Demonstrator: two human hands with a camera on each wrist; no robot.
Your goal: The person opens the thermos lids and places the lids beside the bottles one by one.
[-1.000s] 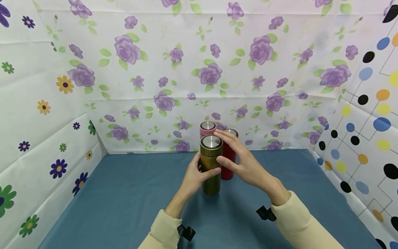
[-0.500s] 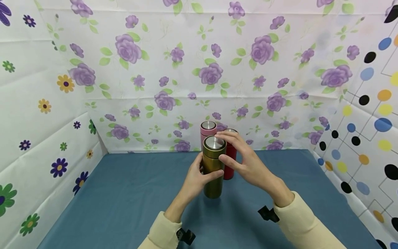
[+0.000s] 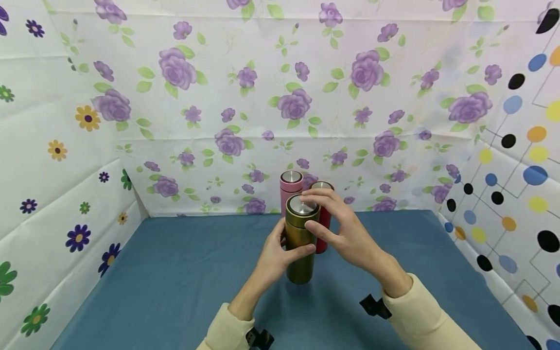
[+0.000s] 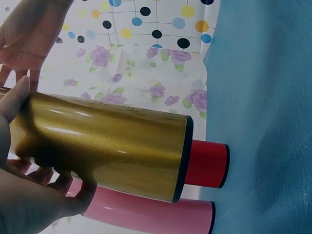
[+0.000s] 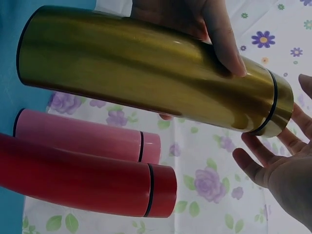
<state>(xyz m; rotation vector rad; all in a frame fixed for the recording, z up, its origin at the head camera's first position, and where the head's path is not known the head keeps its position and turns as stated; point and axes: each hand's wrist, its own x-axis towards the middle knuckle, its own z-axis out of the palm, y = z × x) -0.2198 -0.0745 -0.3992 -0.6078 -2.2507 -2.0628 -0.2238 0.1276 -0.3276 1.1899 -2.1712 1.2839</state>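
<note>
Head: gold flask (image 3: 298, 237), long axis near vertical, lid (image 3: 300, 206) up; left hand (image 3: 273, 253) gripping, right hand (image 3: 347, 236) spread.

No text, label, number or sign is readable anywhere

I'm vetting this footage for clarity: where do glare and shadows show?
Head: soft shadows darken the blue cloth near the gold flask, whose steel lid gleams; left wrist: pale glare streaks and a dark patch on the flask; right wrist: a duller sheen, dim overall.

Red bottle (image 5: 97, 180) blocks behind gold bottle (image 5: 146, 68) (table (image 3: 188, 277) passable far left)
</note>
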